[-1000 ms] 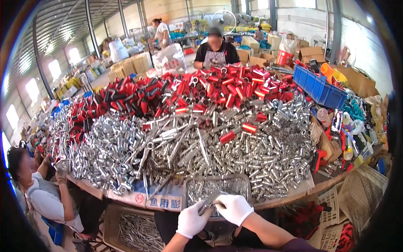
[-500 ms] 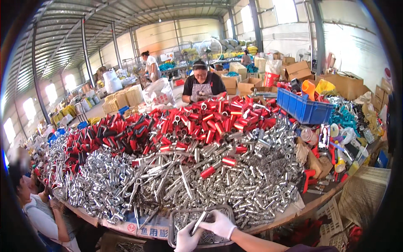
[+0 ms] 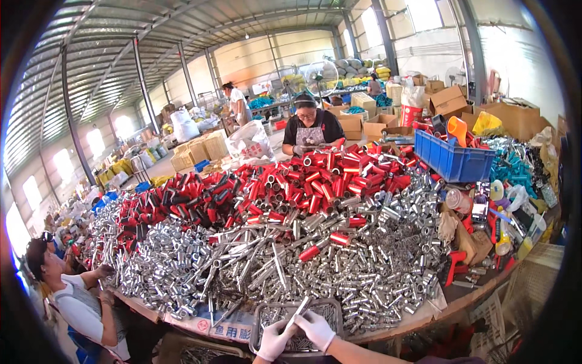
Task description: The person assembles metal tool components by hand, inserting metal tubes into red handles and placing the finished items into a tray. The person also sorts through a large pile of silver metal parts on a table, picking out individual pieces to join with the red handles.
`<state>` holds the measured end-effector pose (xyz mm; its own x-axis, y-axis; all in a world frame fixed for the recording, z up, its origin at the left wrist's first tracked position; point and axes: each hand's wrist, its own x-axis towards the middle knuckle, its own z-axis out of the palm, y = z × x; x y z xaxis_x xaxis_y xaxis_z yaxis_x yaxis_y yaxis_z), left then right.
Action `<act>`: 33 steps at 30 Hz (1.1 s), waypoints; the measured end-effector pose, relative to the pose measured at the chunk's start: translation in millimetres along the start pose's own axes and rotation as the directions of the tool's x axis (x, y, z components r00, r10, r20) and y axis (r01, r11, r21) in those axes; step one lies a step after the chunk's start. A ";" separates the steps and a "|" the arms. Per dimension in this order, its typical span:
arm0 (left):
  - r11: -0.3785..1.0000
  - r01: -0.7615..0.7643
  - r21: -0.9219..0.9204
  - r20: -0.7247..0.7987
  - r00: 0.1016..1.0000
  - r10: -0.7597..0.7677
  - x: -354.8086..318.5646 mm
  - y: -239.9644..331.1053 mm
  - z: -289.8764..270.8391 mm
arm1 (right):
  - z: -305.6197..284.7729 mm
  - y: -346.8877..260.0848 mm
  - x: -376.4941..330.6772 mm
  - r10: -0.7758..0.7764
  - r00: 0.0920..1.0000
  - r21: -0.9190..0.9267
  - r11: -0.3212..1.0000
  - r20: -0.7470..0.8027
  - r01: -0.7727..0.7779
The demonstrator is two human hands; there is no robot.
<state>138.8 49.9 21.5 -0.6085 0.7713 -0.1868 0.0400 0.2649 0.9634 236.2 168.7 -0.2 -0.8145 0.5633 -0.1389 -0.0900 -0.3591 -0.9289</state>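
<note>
A slim silver metal tube (image 3: 299,309) slants up between my white-gloved hands. Its lower end is in my left hand (image 3: 274,341), with the fingers closed around it. The fingers of my right hand (image 3: 317,331) are pinched against the tube from the other side, partly hiding it. Both hands are over a grey tray (image 3: 338,315) holding small metal parts. Just beyond the tray rises a large heap of silver metal tubes and fittings (image 3: 376,276). Several red tubes (image 3: 309,253) lie among them.
Red tubes (image 3: 327,182) are piled behind the silver heap. A blue crate (image 3: 454,162) sits at the right, above a phone (image 3: 481,200) and loose tools. A co-worker (image 3: 309,127) is across the table; another person (image 3: 85,303) sits at the left.
The whole view has shifted right and slightly turned. My hands still hold the metal tube over the tray, and the tube now points more upward. The person at the left shows more fully.
</note>
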 end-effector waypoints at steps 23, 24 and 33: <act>0.949 -0.050 -0.311 0.036 0.997 0.064 6.6 -3.0 -7.8 | -5.0 4.8 11.5 -0.024 0.980 0.512 0.855 0.198 -0.082; 0.950 -0.049 -0.307 0.042 0.997 0.065 7.4 -2.9 -6.6 | -5.9 5.2 12.3 -0.022 0.978 0.487 0.869 0.206 -0.083; 0.969 -0.077 -0.235 0.013 0.997 0.082 -1.1 -0.2 0.7 | -6.4 -1.5 -4.6 -0.009 0.982 0.495 0.864 0.187 -0.086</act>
<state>140.0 49.4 21.4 -0.5926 0.7980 -0.1096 -0.1005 0.0618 0.9930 243.8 171.4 -0.3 -0.9065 0.4173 -0.0635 -0.2914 -0.7276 -0.6211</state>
